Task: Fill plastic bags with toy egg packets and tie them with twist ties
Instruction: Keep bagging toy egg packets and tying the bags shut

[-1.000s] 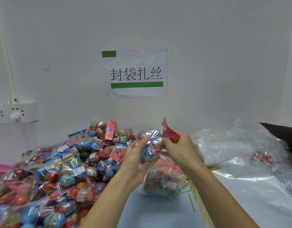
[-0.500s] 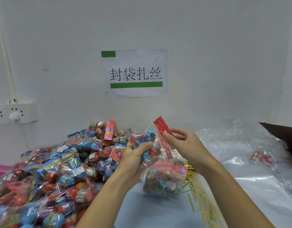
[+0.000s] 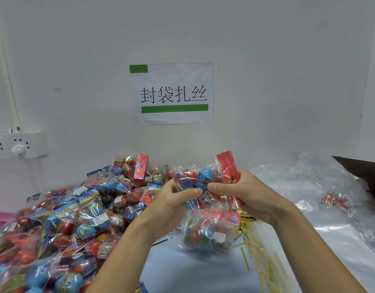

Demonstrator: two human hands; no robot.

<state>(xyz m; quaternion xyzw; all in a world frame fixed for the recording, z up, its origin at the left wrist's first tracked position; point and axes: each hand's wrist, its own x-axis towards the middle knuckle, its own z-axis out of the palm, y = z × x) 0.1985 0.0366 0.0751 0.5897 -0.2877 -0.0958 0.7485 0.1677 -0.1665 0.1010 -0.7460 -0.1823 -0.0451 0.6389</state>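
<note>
Both hands hold one toy egg packet (image 3: 200, 179) in the air, a clear sleeve with red and blue eggs and a red header card (image 3: 228, 167) standing up at its right. My left hand (image 3: 171, 205) grips its lower left side. My right hand (image 3: 245, 194) pinches its right side by the card. Below them a clear plastic bag (image 3: 210, 231) with several packets in it lies on the table. Gold twist ties (image 3: 249, 235) are scattered to its right.
A big heap of toy egg packets (image 3: 72, 218) fills the left of the table up to the wall. Clear plastic bags (image 3: 309, 187) lie at the right, with a small red and gold bundle (image 3: 335, 200) on them. A power strip (image 3: 17, 145) hangs on the wall.
The packet has turned in my hands, and its red card now stands more upright. My right hand has closed in on the packet's right side. My left hand keeps its grip.
</note>
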